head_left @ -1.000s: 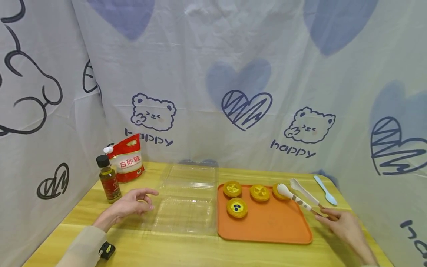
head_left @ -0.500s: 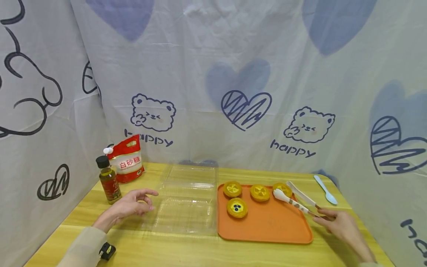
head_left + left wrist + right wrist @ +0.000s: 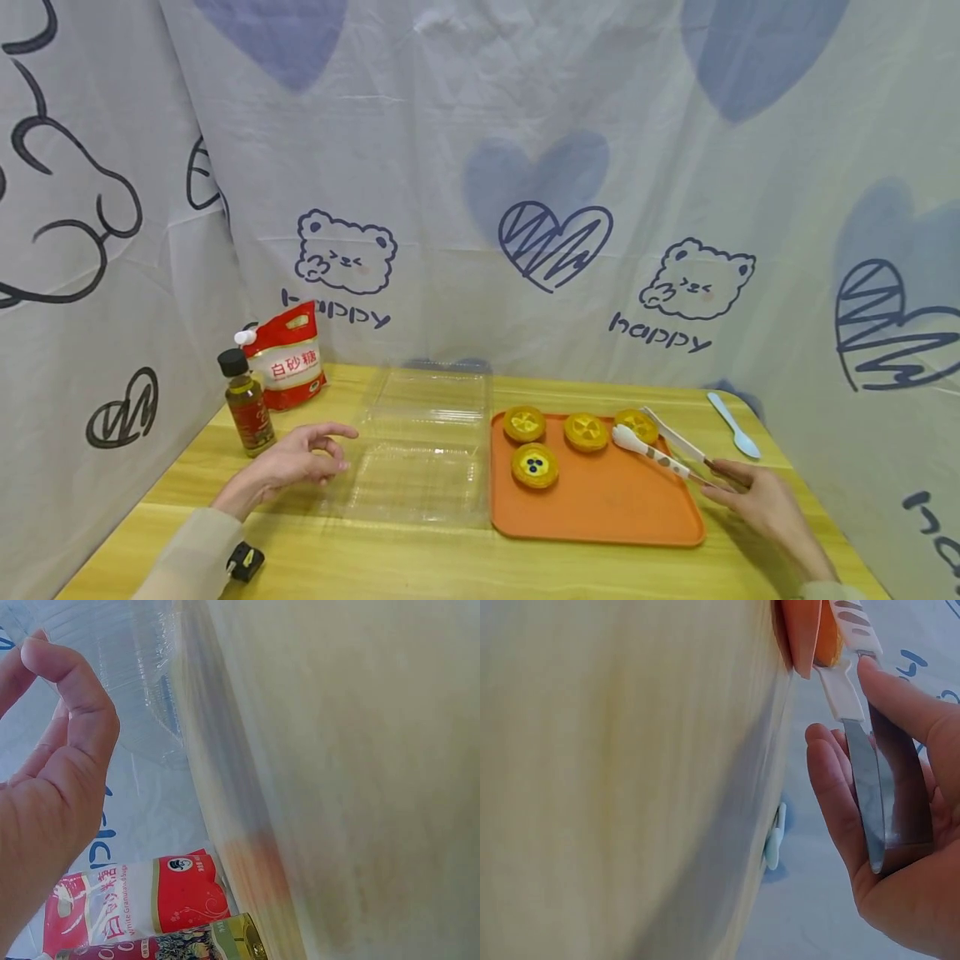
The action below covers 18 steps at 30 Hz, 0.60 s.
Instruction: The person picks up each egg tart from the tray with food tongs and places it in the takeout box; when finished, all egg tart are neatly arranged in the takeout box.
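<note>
The tongs (image 3: 662,458) have moved astride the rightmost tart (image 3: 636,426); the right hand (image 3: 763,502) holds them half spread, the left hand (image 3: 294,463) lies loose; the tray's (image 3: 600,500) edge runs lower right.

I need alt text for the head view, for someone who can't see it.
A person's right grip holds white tongs at the rightmost tart of four on an orange tray. The left grip is by an open clear plastic container; a bottle and a sugar bag stand at left, a blue spoon lies at right.
</note>
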{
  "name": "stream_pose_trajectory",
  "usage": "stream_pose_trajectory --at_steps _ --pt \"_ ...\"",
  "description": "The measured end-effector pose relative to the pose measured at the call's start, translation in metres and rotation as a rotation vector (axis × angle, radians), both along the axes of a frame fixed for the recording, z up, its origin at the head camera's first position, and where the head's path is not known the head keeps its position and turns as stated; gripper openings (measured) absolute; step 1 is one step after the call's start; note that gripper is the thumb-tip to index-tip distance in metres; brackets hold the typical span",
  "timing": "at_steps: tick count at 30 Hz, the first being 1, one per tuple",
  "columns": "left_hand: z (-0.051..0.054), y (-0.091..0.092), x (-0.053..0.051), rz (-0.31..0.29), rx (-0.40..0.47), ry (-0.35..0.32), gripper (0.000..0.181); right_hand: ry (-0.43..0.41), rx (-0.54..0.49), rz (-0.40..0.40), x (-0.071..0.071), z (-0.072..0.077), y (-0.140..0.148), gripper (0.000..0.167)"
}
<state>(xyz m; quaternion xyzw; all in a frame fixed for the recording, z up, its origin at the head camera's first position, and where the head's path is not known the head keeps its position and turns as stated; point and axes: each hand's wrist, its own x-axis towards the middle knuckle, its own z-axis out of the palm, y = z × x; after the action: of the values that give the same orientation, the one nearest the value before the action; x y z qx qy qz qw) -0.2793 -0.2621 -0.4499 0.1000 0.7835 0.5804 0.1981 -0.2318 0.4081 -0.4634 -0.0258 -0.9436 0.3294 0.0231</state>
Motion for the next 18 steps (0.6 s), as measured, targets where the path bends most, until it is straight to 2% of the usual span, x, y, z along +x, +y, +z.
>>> stream_pose_trajectory --at_steps 3,10,15,18 --pt "-0.0003 0.0002 -0.0003 -0.002 0.005 -0.002 0.063 -0.003 0.026 -0.009 -0.0001 -0.0004 0.0014 0.067" --pt "-0.0012 -0.0013 -0.0003 0.004 0.040 -0.039 0.058 0.018 0.052 -0.014 0.0014 0.0005 -0.0001 0.064" --pt "-0.0017 -0.0034 -0.0009 -0.006 0.108 -0.076 0.053 0.065 0.033 -0.022 0.0034 0.0006 -0.0003 0.060" --pt "-0.0030 -0.0045 -0.0007 -0.021 0.132 -0.078 0.055 0.060 0.002 -0.031 0.0048 0.0011 0.0000 0.063"
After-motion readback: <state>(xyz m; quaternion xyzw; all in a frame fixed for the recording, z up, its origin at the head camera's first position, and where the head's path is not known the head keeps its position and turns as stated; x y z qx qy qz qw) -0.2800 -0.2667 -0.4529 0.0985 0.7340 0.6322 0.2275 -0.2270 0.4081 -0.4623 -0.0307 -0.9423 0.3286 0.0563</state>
